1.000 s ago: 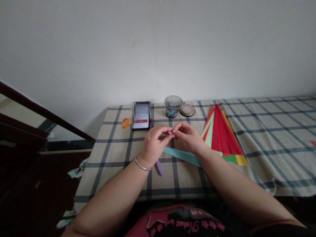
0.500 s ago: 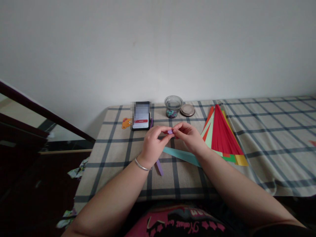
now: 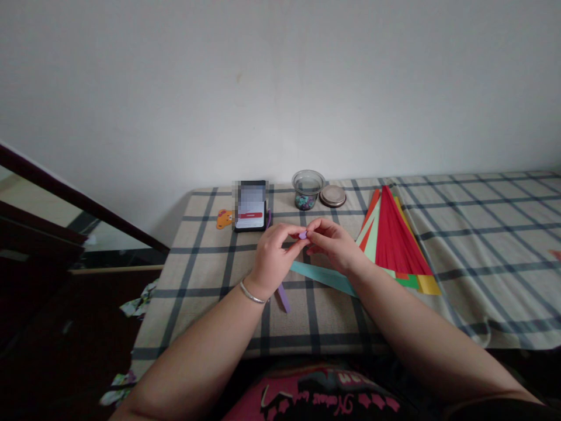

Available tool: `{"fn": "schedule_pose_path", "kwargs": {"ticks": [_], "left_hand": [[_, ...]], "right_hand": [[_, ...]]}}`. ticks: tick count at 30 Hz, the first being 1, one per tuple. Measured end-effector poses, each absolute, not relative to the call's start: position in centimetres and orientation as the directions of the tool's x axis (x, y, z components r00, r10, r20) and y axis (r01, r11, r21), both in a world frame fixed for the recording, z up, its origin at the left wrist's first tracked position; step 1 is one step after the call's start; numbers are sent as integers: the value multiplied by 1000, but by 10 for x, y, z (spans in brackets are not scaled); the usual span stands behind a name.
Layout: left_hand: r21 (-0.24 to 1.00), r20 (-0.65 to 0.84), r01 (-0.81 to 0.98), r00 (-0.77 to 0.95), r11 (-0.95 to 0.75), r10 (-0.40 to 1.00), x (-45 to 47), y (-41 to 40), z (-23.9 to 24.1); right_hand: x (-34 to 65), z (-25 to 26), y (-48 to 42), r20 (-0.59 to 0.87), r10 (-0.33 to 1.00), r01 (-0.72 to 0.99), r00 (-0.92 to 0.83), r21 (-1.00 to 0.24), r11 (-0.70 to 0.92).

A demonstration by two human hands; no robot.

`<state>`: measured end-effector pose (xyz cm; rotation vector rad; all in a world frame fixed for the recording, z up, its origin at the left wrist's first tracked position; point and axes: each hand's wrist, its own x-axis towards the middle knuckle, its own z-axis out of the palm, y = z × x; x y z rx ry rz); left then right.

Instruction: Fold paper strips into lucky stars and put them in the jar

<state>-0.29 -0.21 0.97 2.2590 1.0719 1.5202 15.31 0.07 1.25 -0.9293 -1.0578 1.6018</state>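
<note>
Checked-cloth bench against a pale wall. My left hand and right hand come together, both pinching a small purple paper piece above the bench. Light-blue strip lies nearer me; clear tub and round lid sit beyond.

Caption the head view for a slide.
Left hand and right hand pinch a small purple piece above a checked tablecloth, near colored strips and an open container.

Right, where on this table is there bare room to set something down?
Mainly the tablecloth right of the fanned paper strips; a smaller patch lies between the phone and the left forearm. Crowded: the middle, with left hand, right hand, teal strip, purple strip.
</note>
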Motion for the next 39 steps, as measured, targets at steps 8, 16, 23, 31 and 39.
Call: {"fn": "schedule_pose_path", "kwargs": {"ticks": [8, 16, 23, 31, 39], "left_hand": [[488, 727, 465, 252, -739, 639, -4, -2, 11], [502, 722, 467, 236, -727, 650, -4, -1, 8], [510, 718, 463, 235, -725, 655, -4, -1, 9], [465, 728, 506, 248, -726, 639, -4, -1, 12], [585, 665, 425, 236, -691, 709, -3, 0, 9]], "right_hand": [[153, 15, 3, -26, 976, -279, -216, -956, -87], [154, 13, 3, -60, 972, -305, -229, -943, -130], [153, 11, 3, -71, 972, -311, -225, -940, -141], [152, 11, 3, 43, 980, -211, -196, -977, 1], [153, 7, 5, 83, 987, -176, -137, -983, 58]]}}
